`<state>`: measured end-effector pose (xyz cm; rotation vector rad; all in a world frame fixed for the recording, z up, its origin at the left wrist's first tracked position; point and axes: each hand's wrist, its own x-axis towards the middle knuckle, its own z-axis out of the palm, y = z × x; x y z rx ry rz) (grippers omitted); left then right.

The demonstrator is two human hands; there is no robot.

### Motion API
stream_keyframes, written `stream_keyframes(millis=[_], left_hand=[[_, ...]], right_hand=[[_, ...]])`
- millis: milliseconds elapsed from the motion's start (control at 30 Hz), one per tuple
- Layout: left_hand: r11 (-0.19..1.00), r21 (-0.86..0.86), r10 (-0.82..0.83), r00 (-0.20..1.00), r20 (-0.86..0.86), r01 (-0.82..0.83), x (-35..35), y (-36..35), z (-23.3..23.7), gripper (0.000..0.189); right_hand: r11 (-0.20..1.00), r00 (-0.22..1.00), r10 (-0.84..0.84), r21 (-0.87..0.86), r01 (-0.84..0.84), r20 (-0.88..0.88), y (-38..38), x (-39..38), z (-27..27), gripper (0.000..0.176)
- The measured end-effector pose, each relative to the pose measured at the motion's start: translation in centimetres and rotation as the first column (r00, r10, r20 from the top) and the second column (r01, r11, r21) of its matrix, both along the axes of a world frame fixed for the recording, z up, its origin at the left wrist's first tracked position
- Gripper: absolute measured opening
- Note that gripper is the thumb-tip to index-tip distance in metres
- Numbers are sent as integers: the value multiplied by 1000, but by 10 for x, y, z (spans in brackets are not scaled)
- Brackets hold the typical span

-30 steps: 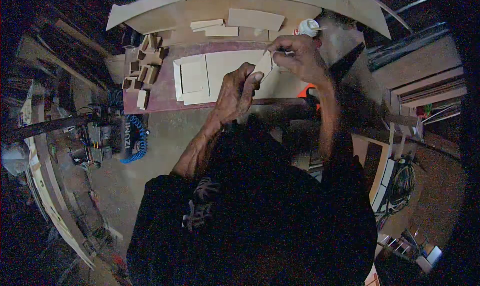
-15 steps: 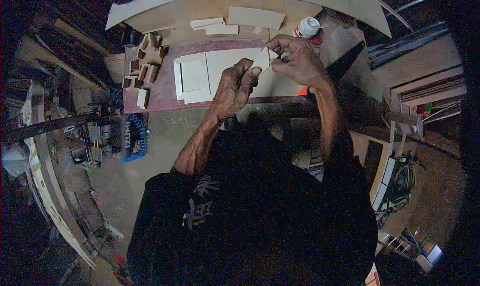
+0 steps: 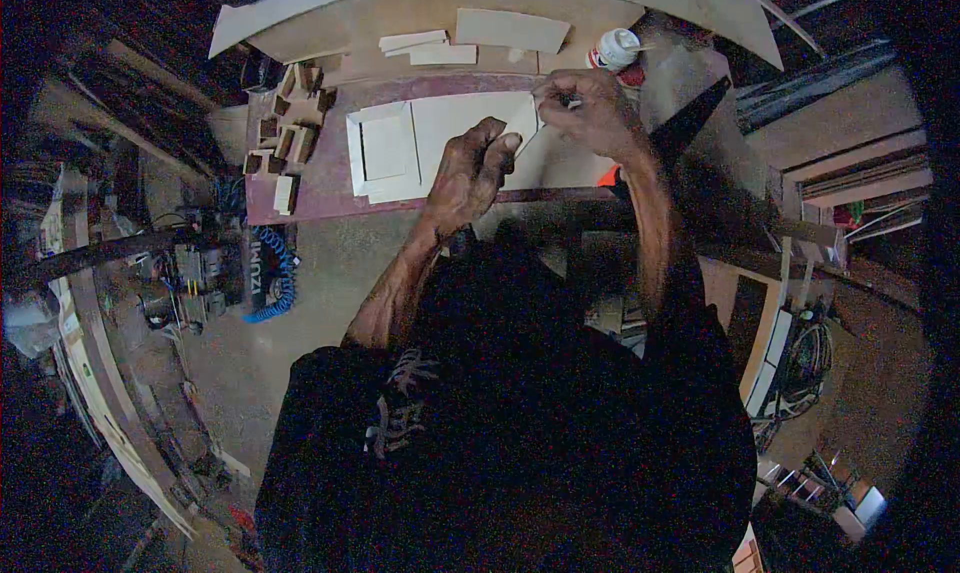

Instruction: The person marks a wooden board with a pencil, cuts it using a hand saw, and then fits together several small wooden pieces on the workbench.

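Note:
My left hand point(image 3: 468, 171) is closed around a small pale flat strip point(image 3: 522, 121), its thumb lying along the near side. The strip tilts up toward my right hand point(image 3: 598, 115), whose fingers are curled together at the strip's far end. Whether those fingertips pinch something small cannot be seen. Under and behind my hands a pale panel point(image 3: 450, 113) lies on the reddish work surface point(image 3: 335, 178). At the panel's left end sits a shallow rectangular frame point(image 3: 400, 138) with a dark slit along one side.
Several small wooden blocks point(image 3: 292, 143) are grouped on the left. Loose pale boards point(image 3: 512, 31) lie at the back, near a white tub point(image 3: 613, 48) with a stick in it. A dark blade-like shape point(image 3: 692, 113) and an orange piece point(image 3: 608, 177) are at right.
My right hand's fingers have curled more and shifted slightly along the strip's far end. My left hand keeps its grip on the strip, nearly still.

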<state>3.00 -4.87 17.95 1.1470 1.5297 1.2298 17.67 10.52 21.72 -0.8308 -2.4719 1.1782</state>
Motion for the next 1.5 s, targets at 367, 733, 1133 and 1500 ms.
stream_keyframes(millis=[367, 733, 1133, 1500], left_hand=[[990, -106, 113, 978, 175, -96, -4, 13, -4, 36], [925, -57, 381, 915, 137, -376, -23, 57, -49, 10], [926, -6, 320, 778, 541, -377, -22, 42, -17, 25], [994, -89, 98, 803, 587, -57, -32, 22, -20, 19]], right_hand=[[993, 954, -77, -110, 46, -291, -17, 1, -19, 29], [862, 954, -290, -454, 227, -75, -107, -8, -63, 37], [942, 939, -279, -250, 226, -202, -108, -3, -71, 30], [853, 968, -239, -492, 173, -73, -92, 26, -66, 24]])
